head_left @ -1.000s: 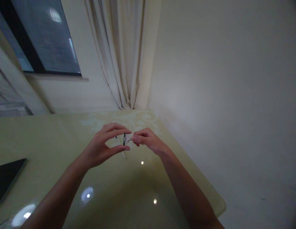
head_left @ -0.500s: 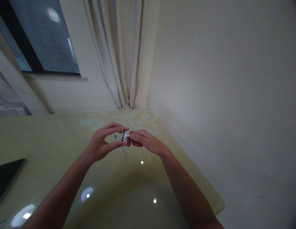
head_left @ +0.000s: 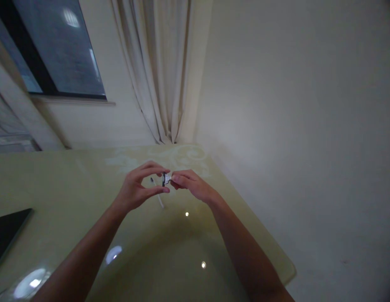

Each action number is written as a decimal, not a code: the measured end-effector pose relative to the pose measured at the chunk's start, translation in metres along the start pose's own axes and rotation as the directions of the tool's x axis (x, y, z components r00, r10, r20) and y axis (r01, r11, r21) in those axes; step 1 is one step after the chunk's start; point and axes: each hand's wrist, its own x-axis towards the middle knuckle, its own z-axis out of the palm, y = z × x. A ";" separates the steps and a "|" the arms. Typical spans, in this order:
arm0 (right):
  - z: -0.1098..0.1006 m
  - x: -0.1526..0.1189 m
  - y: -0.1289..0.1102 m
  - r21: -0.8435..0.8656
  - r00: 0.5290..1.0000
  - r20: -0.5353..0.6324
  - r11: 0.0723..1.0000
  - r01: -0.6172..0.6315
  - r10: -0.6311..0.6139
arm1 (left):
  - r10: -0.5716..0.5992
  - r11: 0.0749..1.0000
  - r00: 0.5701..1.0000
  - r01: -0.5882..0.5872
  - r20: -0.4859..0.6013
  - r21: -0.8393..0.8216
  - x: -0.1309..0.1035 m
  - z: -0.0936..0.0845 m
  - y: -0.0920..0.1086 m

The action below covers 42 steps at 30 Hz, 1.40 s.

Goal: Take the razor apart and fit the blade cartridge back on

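My left hand (head_left: 137,187) holds a small black-and-silver piece (head_left: 165,179) above the table, its thumb below and fingers above the dark edge. The piece is too small for me to tell its kind. From the right, my right hand (head_left: 191,183) pinches the silver end of the same piece between thumb and fingers. Behind and below the left thumb, a thin white stick with a dark tip (head_left: 160,201) lies on the table, partly covered by that hand.
A glossy pale-green table (head_left: 144,251) stretches under both arms, with lamp reflections on it. A flat dark object (head_left: 9,230) lies at its left side. Beige curtains (head_left: 165,75), a dark window (head_left: 69,54) and a plain wall (head_left: 292,126) stand beyond.
The piece has shifted very slightly right and turned a little between my fingers. My right hand's lower fingers have curled in or drawn back from under it. Both hands keep their hold.
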 end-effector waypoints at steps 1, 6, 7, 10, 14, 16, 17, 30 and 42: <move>0.000 0.000 -0.001 -0.008 1.000 -0.003 1.000 0.005 -0.005 | 0.001 1.000 1.000 -0.001 -0.002 -0.004 0.000 0.000 0.000; -0.001 -0.003 -0.008 -0.023 0.998 0.020 0.998 0.053 -0.052 | 0.016 1.000 1.000 -0.016 0.001 -0.013 0.002 -0.001 0.004; -0.001 -0.004 -0.011 -0.035 0.998 0.028 0.997 0.065 -0.064 | 0.017 0.999 1.000 -0.017 0.015 -0.029 0.002 -0.002 0.006; 0.000 -0.009 -0.020 -0.040 0.995 0.083 0.998 0.057 -0.054 | 0.017 0.995 0.997 -0.010 0.074 -0.096 0.005 -0.005 0.011; 0.004 -0.014 -0.030 0.032 0.988 0.156 0.999 -0.020 0.015 | -0.001 0.981 0.991 0.026 0.131 -0.192 0.008 -0.008 0.019; 0.005 -0.015 -0.033 0.037 0.991 0.135 0.999 -0.018 0.013 | -0.003 0.969 0.991 0.035 0.132 -0.244 0.008 -0.008 0.022; 0.006 -0.016 -0.033 0.028 0.993 0.119 1.000 -0.010 0.006 | -0.002 0.965 0.992 0.034 0.123 -0.258 0.008 -0.008 0.022; -0.003 -0.013 -0.026 0.157 1.000 0.012 0.987 0.020 -0.022 | -0.047 0.999 0.995 0.045 0.092 0.028 0.004 -0.005 0.018; -0.023 -0.011 -0.025 0.178 0.977 -0.212 0.984 0.003 0.035 | -0.602 0.669 0.768 0.338 0.217 0.662 0.009 0.117 -0.044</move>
